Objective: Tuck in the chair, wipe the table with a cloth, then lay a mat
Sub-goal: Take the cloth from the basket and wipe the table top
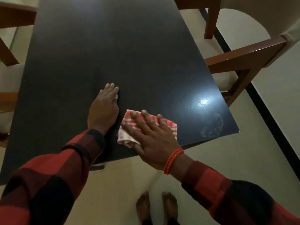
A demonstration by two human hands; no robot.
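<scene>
While chairs flank it, cloth lies on dark table.

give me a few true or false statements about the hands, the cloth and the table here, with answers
1. The right hand presses flat on the red and white cloth. True.
2. The left hand holds the cloth. False: it rests flat on the bare table, beside the cloth.
3. A mat lies on the table. False: none shows.
4. A red bracelet is on the right wrist. True.
5. The cloth lies at the table's far end. False: it lies near the near edge.
</scene>
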